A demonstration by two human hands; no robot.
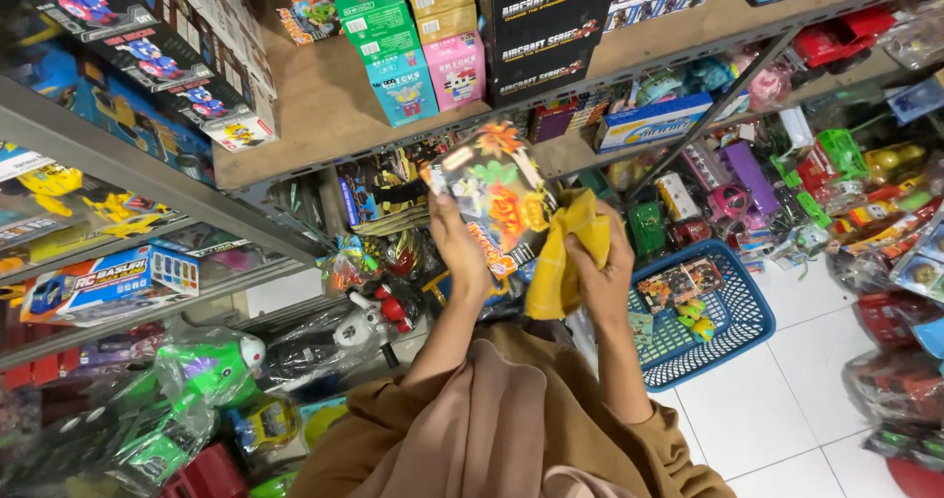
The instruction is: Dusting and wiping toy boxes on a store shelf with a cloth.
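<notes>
— Head view, looking down: what have you got in your hands?

— My left hand (pixel 460 247) is clenched around the lower edge of a flat toy packet (pixel 497 198), dark with orange and green cartoon print. I hold it upright in front of me, just below the wooden shelf (pixel 324 115). My right hand (pixel 602 267) grips a yellow cloth (pixel 565 257), bunched in my fingers; the cloth presses against the packet's right side.

— Where does the packet sit relative to the stock?

— Between my two hands, in the air, in front of hanging bagged toys. Above it, on the shelf, stand small boxes: a teal box (pixel 401 85) and a pink box (pixel 457 68) side by side, dark boxes (pixel 546 26) just to their right.

— And lower down?

— A blue plastic basket (pixel 739 311) rests on the white tiled floor (pixel 787 400) to my right, with a few small toys inside. To my left, a green toy in a clear bag (pixel 211 365) lies among others.
</notes>
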